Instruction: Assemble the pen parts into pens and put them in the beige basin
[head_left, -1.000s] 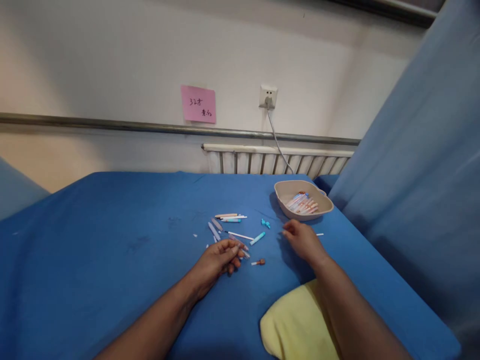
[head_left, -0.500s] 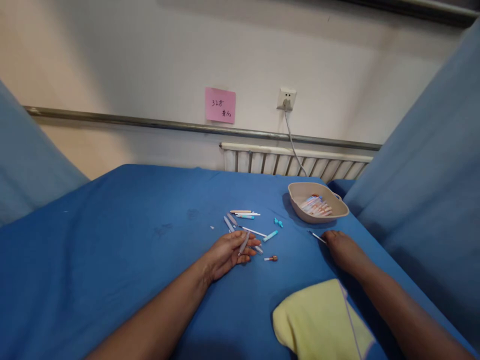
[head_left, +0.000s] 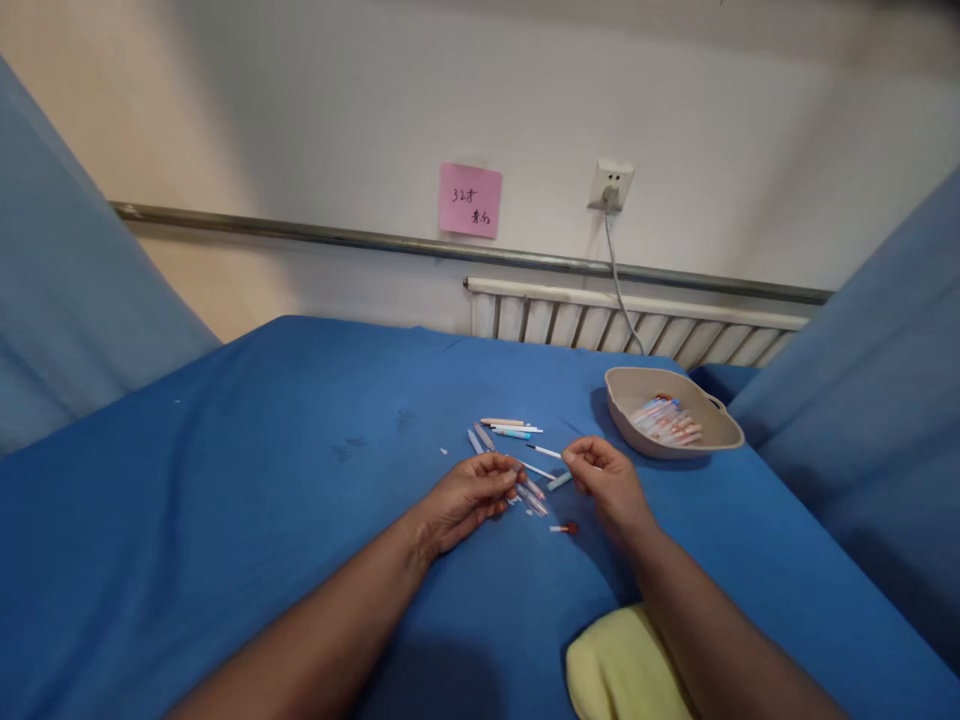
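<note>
My left hand [head_left: 476,495] is closed around a greyish pen barrel, mostly hidden by the fingers. Between thumb and fingertips of my right hand [head_left: 607,485] is a thin white pen refill [head_left: 546,452], its dark tip pointing left toward the left hand. Under and beside my hands lie clear pen barrels [head_left: 534,500], another white refill [head_left: 537,470], a light-blue pen part [head_left: 559,481] and a small piece with a brown end [head_left: 564,528]. Farther back, several slim pens or refills [head_left: 511,423] lie together near two greyish barrels [head_left: 485,437].
A beige basket [head_left: 626,420] holding several pens stands at the right on the blue sheet [head_left: 262,480]. Yellow cloth [head_left: 622,665] lies near my right forearm. Behind are a radiator [head_left: 547,315] and a plugged-in cable [head_left: 616,265]; blue curtains [head_left: 877,400] hang at both sides.
My right hand has moved left with the refill, from beside the basket to near my left hand. My left fingers have closed more around the barrel. The view has shifted slightly.
</note>
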